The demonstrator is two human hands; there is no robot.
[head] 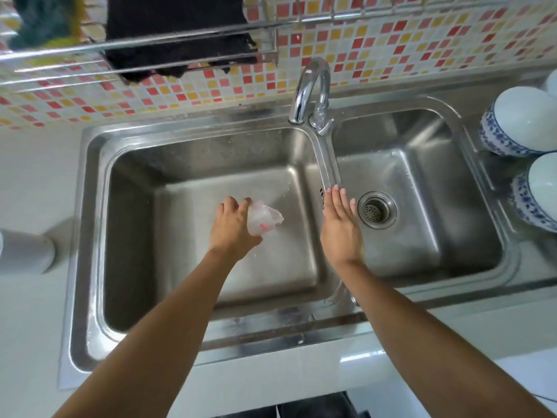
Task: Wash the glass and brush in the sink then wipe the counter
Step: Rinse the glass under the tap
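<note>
Nearest me, both forearms [168,321] cross the front rim of the sink [90,297]; my left grip [233,226] is clamped on the glass [265,217], tilted over the left basin; my right grip [340,227] lies flat and empty; wet fingers could let the glass slip and crack.

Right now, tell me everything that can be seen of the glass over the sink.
The glass is small, clear and see-through, with a pink mark on its side. It is blurred, so rim and base are hard to tell apart. It is tilted, well off upright, gripped by the left hand, whose fingers curl round it. It is held over the left basin; whether it touches the steel cannot be told. The right hand is apart from it.
</note>
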